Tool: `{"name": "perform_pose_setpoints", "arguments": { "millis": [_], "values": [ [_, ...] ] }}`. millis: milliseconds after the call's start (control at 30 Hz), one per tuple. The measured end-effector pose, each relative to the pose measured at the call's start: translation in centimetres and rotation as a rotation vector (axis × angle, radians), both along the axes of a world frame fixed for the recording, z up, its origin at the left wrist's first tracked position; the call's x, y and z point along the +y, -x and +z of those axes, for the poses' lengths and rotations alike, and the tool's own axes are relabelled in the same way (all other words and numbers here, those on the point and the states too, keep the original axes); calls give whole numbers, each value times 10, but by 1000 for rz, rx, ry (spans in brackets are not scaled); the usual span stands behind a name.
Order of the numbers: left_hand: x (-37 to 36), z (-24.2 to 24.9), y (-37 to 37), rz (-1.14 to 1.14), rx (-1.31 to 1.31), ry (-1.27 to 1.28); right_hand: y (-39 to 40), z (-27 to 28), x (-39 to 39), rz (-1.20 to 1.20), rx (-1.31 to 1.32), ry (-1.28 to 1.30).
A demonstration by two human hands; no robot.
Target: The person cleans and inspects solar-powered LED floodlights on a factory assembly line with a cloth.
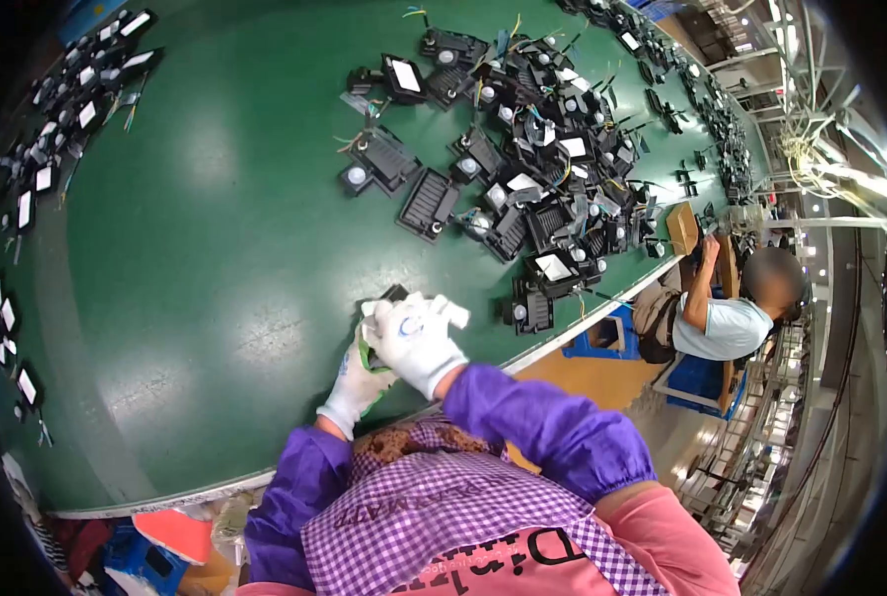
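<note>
Both my hands wear white work gloves and meet close to the table's near edge. My left hand (354, 375) is wrapped round a small black floodlight (395, 293), most of which the gloves cover. From above, my right hand (414, 336) lies over the same floodlight, its fingers bent onto it; their exact grip is partly hidden. Beyond the hands is a large heap of black floodlights (548, 214) with white domed sensors and loose coloured wires. One floodlight (429, 204) lies at the heap's near left side.
The green table (200, 248) stretches away in front of me. More floodlights (86, 74) lie along its far left side, others (727, 149) at the far right. A seated co-worker (727, 323) is at the right edge, near a cardboard box (682, 228) and blue crates (602, 338).
</note>
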State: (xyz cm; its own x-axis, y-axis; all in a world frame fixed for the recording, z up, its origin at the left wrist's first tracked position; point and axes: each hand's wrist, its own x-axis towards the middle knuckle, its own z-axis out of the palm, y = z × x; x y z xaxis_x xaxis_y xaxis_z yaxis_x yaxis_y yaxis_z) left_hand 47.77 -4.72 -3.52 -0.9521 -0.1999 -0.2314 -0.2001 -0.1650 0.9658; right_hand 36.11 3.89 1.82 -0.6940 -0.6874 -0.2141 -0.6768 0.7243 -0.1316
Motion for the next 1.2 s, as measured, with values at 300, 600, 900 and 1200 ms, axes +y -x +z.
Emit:
{"name": "perform_pose_setpoints", "arguments": {
  "millis": [300,600,900,1200],
  "values": [
    [6,-24,-11,34,-93,-153,-5,30,-9,141,-181,-146],
    [4,-12,-13,49,-168,-265,-13,32,-20,30,203,-111],
    [3,-8,-5,45,-84,-296,77,-39,47,-580,-744,609],
    [2,-8,-4,20,-126,-242,67,-1,22,-387,-665,114]
  ]
}}
